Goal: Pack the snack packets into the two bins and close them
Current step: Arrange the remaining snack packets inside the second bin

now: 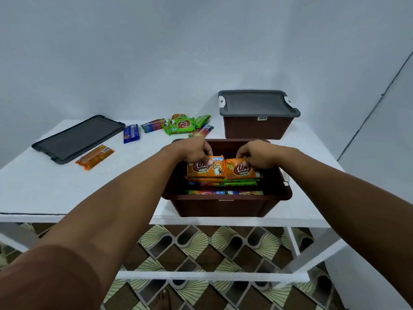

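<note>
Both hands pinch glossy orange packets: left (196, 151), right (254, 156), over brown bin (223, 206).

White table (44, 186), patterned floor (201, 249)

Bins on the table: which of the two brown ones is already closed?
The far bin, behind and right of the open one, has its grey lid on. The near bin is open, and a second lid lies flat at the table's left.

Prob. a home rm: plain white walls (156, 52), white table (44, 186), patterned floor mat (201, 249), bare foot (161, 298).
</note>
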